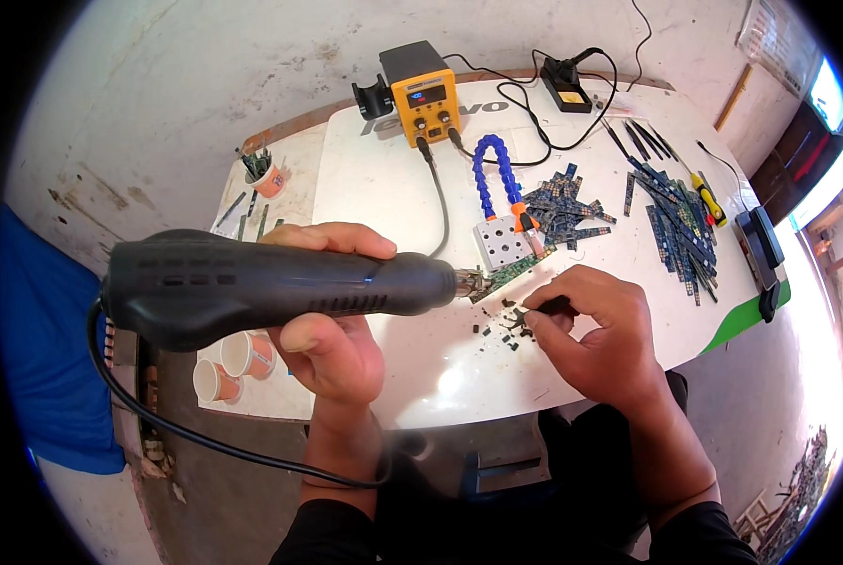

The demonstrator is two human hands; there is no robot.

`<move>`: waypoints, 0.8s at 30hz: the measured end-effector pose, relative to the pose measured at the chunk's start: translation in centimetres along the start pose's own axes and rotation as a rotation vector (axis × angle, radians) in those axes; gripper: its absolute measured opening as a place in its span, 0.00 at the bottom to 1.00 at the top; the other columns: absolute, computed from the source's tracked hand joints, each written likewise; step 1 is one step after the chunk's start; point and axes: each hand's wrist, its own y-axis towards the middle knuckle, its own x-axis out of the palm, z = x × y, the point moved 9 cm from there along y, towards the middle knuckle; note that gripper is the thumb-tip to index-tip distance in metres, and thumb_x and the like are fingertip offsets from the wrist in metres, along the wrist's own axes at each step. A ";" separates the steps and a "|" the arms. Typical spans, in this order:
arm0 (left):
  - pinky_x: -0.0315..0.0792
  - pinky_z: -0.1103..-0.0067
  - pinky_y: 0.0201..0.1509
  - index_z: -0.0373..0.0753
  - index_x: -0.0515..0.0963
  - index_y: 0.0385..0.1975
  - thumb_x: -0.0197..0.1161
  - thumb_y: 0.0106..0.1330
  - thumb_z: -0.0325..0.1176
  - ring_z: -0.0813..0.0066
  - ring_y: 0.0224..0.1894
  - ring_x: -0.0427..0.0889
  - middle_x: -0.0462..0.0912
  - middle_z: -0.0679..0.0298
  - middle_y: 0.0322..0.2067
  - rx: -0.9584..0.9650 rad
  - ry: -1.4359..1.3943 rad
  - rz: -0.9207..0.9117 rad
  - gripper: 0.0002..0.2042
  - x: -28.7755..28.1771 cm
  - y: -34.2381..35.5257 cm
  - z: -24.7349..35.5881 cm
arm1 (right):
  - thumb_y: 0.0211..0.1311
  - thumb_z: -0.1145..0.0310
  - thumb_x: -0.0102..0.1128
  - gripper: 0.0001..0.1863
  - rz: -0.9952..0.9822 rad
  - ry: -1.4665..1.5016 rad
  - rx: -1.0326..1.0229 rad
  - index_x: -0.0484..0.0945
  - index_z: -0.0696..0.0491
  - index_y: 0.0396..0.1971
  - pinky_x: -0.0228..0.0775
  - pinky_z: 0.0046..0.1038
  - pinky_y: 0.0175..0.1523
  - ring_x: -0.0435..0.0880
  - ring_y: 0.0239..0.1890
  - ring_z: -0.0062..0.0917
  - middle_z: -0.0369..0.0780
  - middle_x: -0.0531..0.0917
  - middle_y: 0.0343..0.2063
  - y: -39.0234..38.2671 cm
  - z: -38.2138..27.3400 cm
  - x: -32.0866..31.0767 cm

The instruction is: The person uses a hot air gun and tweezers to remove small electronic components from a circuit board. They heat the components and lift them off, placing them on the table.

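Note:
My left hand (339,353) is wrapped round a black hot-air gun (280,282), held level with its metal nozzle (470,282) toward the right. The nozzle is right by the near end of a narrow green circuit board (511,273). That board lies against a metal block (502,242) with blue jointed arms (493,155) and orange tips. Just right of the nozzle, my right hand (596,325) is closed in a pinch on a small black tool (555,305), mostly hidden by the fingers. Loose dark chips (509,331) lie scattered on the white table below the board.
A yellow-and-black soldering station (423,94) stands at the back, cabled to the front. Behind right is an iron stand (565,87). Piles of narrow circuit boards (567,209) and more strips (680,231) lie right. Paper cups (248,356) stand left; the gun's cord (205,443) loops over my left forearm.

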 end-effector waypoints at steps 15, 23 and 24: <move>0.74 0.80 0.39 0.33 0.64 0.50 0.48 0.70 0.69 0.68 0.37 0.82 0.77 0.54 0.39 -0.088 0.007 0.046 0.37 -0.3 -0.1 -0.3 | 0.50 0.85 0.69 0.10 0.273 0.006 -0.089 0.85 0.59 0.33 0.77 0.23 0.34 0.85 0.27 0.26 0.43 0.85 0.29 -0.5 -0.9 -0.5; 0.72 0.80 0.44 0.33 0.65 0.52 0.43 0.74 0.66 0.70 0.38 0.79 0.80 0.50 0.36 -0.034 0.002 0.042 0.34 -0.2 0.0 0.0 | 0.50 0.85 0.69 0.10 0.244 -0.004 -0.091 0.85 0.59 0.34 0.77 0.23 0.33 0.85 0.27 0.27 0.43 0.85 0.29 -0.5 -1.0 -0.1; 0.72 0.80 0.44 0.33 0.64 0.52 0.43 0.74 0.66 0.70 0.38 0.80 0.80 0.50 0.36 -0.035 0.000 0.044 0.34 -0.1 0.0 -0.1 | 0.50 0.85 0.69 0.10 0.241 -0.009 -0.092 0.85 0.59 0.34 0.77 0.23 0.33 0.85 0.27 0.27 0.43 0.85 0.29 -0.5 -1.0 -0.1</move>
